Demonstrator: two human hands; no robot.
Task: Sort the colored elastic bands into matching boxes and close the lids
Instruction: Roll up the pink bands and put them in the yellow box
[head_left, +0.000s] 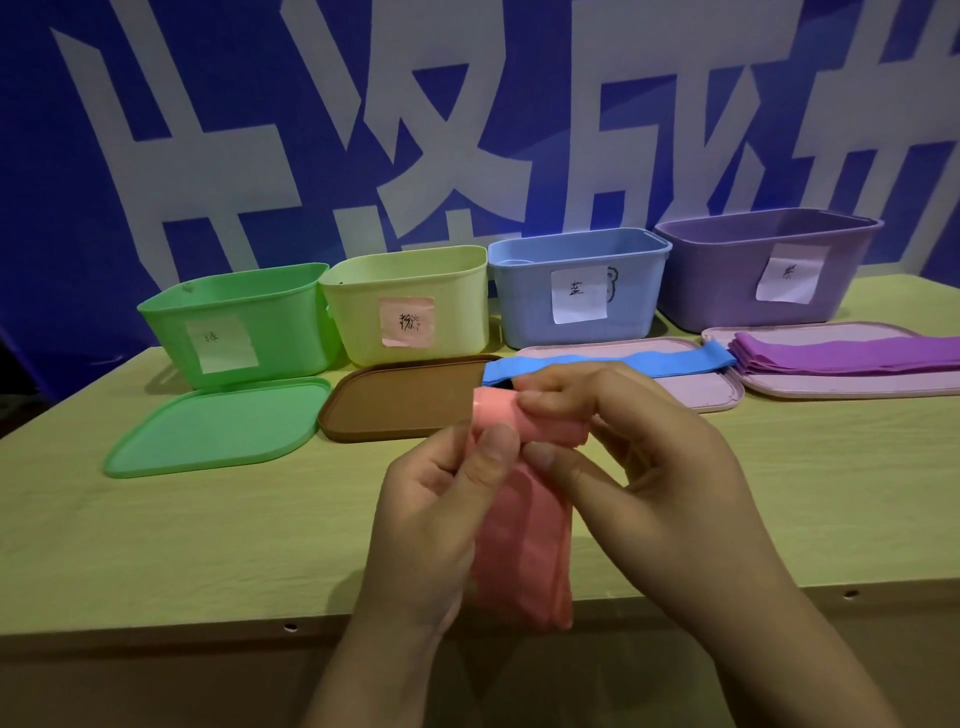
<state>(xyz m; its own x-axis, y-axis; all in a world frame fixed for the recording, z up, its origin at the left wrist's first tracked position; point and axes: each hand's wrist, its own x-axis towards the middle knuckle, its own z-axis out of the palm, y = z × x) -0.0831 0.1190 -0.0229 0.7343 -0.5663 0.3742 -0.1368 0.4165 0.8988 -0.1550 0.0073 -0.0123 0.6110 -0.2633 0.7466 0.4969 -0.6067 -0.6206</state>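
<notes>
Head camera looks forward and down, close over the table (156, 545).

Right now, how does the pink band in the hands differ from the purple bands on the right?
The pink band is held up by both hands, the left hand and right hand pinching its rolled top; the purple bands lie flat and untouched. The pink band hangs over the table; the purple ones rest stacked on a pale pink lid. Both are outside the boxes.

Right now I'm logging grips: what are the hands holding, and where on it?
Both hands, left and right, pinch the pink band at its rolled top end; the rest hangs loose below.
</notes>
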